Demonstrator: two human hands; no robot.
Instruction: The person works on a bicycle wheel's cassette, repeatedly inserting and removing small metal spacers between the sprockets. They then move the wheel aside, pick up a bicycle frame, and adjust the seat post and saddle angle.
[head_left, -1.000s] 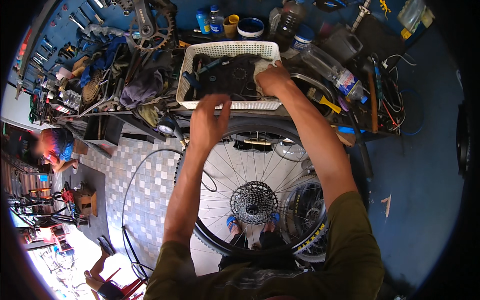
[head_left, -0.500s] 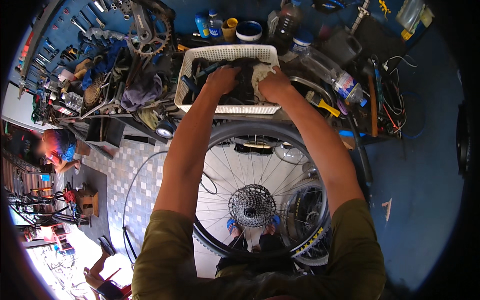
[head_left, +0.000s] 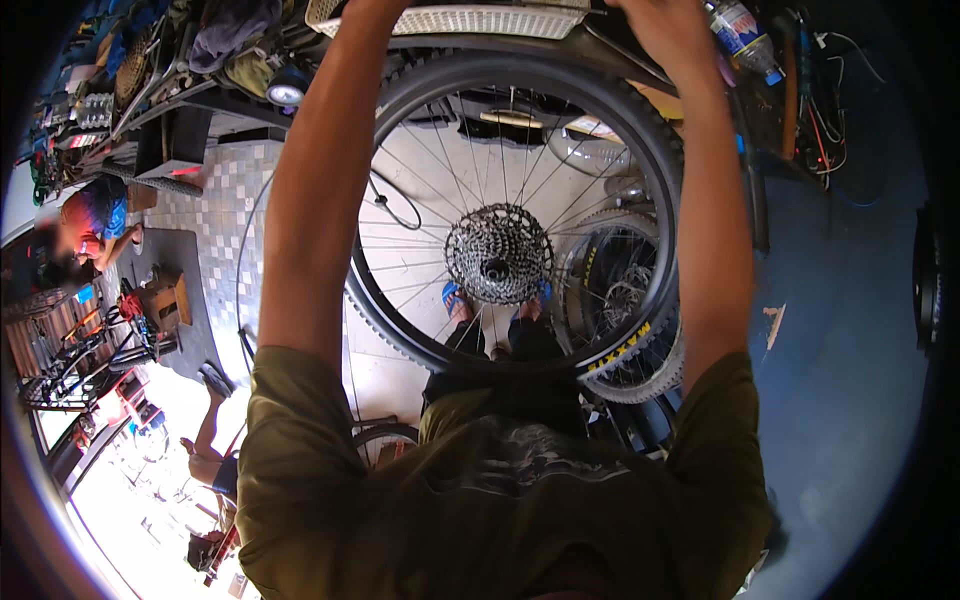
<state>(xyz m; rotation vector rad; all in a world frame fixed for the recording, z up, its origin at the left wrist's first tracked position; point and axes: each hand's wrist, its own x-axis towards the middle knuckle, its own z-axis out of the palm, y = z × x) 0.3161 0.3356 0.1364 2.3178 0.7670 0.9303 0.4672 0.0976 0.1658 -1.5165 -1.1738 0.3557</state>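
White basket (head_left: pixel 470 20) at right hand (head_left: pixel 665 30)

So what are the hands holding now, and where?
Cannot be told: both hands reach up to the white basket, the left cut off by the frame edge, right hand fingers hidden.

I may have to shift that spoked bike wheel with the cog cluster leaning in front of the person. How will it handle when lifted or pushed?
The bike wheel will probably roll or swing if nudged, since it stands upright on its round knobby tire. It likely feels stiff, with taut spokes. The cog cluster probably makes the hub side heavier, so it may tip sideways.
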